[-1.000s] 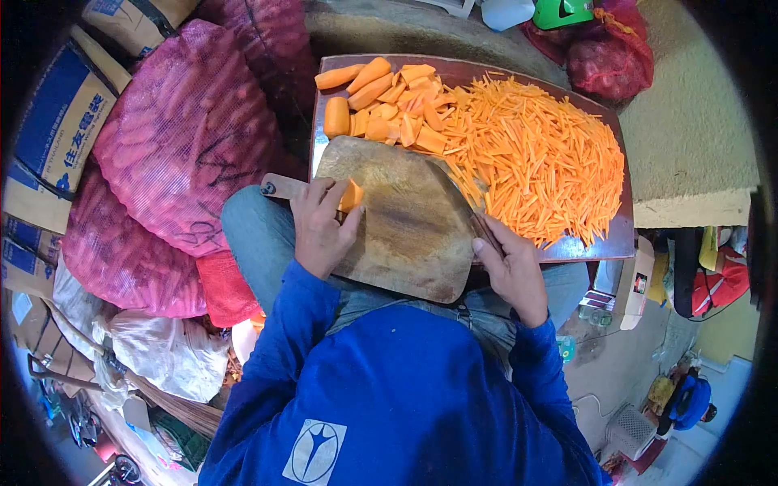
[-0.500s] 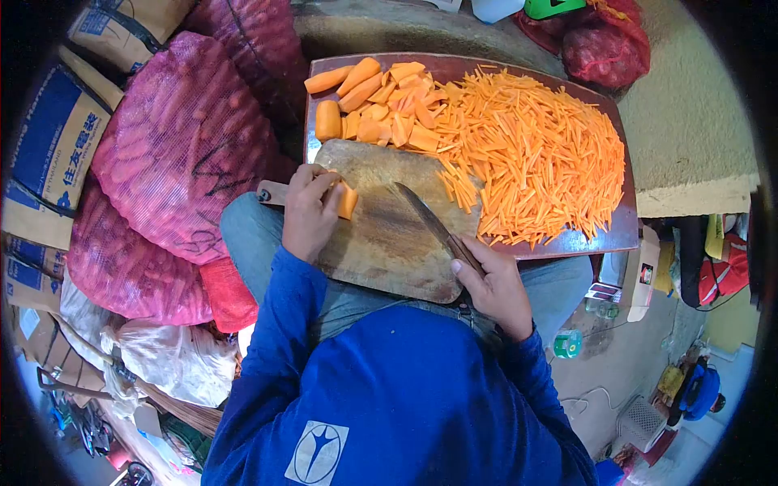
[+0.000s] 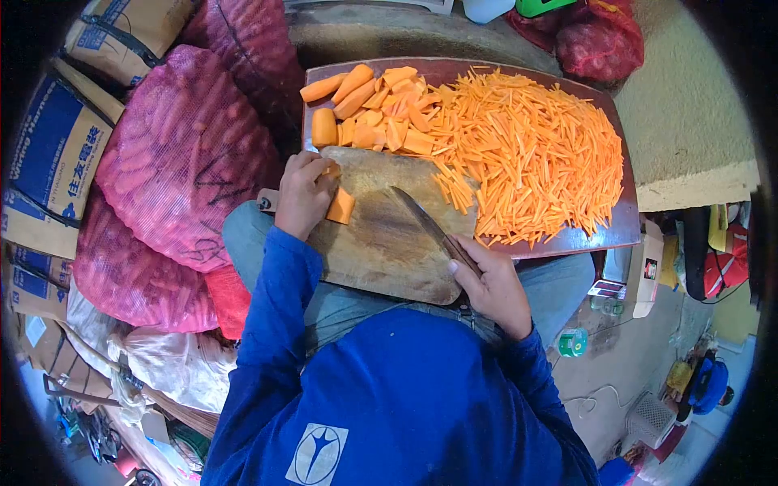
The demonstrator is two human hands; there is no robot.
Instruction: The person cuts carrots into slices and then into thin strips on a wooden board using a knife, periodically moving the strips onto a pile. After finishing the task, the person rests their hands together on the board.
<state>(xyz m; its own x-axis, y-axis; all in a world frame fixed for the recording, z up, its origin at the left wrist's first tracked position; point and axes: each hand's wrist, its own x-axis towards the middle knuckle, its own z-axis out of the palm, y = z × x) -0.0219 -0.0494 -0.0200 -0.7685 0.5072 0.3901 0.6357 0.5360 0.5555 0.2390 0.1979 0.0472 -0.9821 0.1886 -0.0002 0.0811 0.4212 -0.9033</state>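
My left hand (image 3: pixel 303 194) is closed at the left side of a worn wooden cutting board (image 3: pixel 381 271), its fingers curled against a cut carrot piece (image 3: pixel 340 206). The fingers partly cover that piece, so its far end is hidden. A knife (image 3: pixel 428 220) is in my right hand (image 3: pixel 493 285), the fingers wrapped round its brown handle. Its blade slants up and left over the board, apart from the carrot piece. Beyond the board lie carrot slices and chunks (image 3: pixel 389 121) and, to the right, a large heap of carrot sticks (image 3: pixel 543 154). Some sticks rest on the board's right edge.
The board lies across my lap, against a dark red tabletop (image 3: pixel 630 229). Pink mesh sacks of carrots (image 3: pixel 186 154) and cardboard boxes (image 3: pixel 49 154) crowd the left. A red net bag (image 3: pixel 600 44) sits at the back right. A green-labelled container (image 3: pixel 572 342) stands on the floor.
My left fingers have shifted slightly up the board, and more of the carrot piece shows beside them. The knife stays nearly in place. The whole view has shifted slightly.
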